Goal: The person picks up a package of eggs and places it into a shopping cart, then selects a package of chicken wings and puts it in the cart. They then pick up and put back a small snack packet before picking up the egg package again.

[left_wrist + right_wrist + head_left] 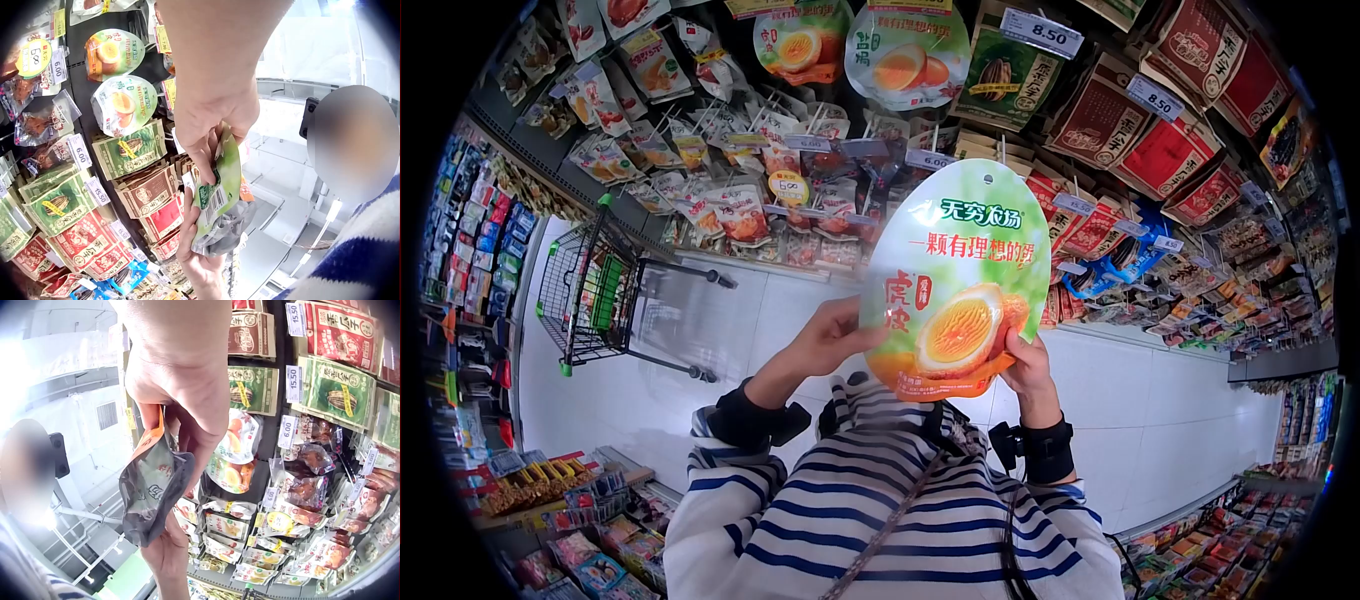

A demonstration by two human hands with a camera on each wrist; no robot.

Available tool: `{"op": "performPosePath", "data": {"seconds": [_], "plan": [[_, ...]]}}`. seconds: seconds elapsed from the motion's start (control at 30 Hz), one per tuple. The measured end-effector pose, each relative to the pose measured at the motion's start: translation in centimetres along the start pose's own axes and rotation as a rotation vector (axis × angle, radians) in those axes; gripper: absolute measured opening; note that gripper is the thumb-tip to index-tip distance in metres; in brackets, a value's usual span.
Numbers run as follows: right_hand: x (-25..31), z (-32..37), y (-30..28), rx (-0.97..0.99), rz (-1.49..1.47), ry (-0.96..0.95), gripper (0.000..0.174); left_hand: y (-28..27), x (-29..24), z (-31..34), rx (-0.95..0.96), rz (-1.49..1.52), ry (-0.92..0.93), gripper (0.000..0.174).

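An egg-shaped green and white pouch [972, 262] with a picture of a cut egg and an orange lower edge is held up, its front showing in the head view. My left hand [830, 338] grips its left edge, and my right hand [1030, 372] pinches the lower right edge, thumb on the front. Seen from the left wrist, the pouch [231, 169] shows a barcode and a grey base between my left hand [215, 109] and right hand [201, 265]. The right wrist view shows its dark base [150, 500] between my right hand [181, 381] and left hand [167, 553].
Hanging snack packets fill the rack [870, 210] ahead, with similar egg-shaped pouches [908, 58] at the top. A black and green shopping cart [605, 290] stands on the pale tiled floor [670, 400] at the left. More stocked shelves [580, 510] line the lower edges.
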State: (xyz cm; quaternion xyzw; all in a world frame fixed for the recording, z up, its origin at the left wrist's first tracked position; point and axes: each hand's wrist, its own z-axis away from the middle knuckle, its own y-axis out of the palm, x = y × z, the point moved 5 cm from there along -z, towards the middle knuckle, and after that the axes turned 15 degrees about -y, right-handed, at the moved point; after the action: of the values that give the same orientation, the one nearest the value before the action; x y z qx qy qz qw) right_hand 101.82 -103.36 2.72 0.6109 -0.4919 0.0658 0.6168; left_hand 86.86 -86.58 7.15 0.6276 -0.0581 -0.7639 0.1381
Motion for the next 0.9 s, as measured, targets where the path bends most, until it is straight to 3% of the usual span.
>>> {"op": "performPosePath", "data": {"seconds": [0.6,0.77,0.9], "plan": [[-0.1,0.0,-0.1,-0.043,-0.026,0.025,0.046,0.1,0.1,-0.1,-0.005,0.040,-0.017,0.029],[-0.6,0.1,-0.9,-0.168,0.158,0.069,0.050,-0.7,0.9,-1.3,-0.156,0.049,-0.002,0.033],[-0.9,-0.2,-0.7,-0.075,0.231,0.113,0.057,-0.8,1.1,-2.1,-0.198,0.104,-0.042,0.032]]}}
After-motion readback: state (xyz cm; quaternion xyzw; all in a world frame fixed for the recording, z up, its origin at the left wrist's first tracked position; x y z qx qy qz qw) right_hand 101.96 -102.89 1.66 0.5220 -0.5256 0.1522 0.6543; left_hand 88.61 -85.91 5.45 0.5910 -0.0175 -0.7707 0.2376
